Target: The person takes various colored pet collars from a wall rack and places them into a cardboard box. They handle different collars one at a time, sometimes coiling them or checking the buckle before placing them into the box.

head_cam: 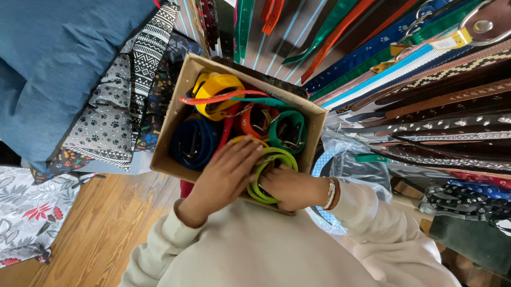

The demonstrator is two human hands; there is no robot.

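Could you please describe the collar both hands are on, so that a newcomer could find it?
Look in the open cardboard box of coiled collars. At its near edge, under the left hand and right hand, lies the coiled lime-green collar, the only lime-green one.

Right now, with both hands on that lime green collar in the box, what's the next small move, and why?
Probably ease the lime green collar up and out: the left hand and right hand already rest on it, and it sits on top at the cardboard box's near edge, apart from the coiled blue collar.

coiled collars [194,142] in cardboard box [171,123], hanging leashes [450,88] right of box
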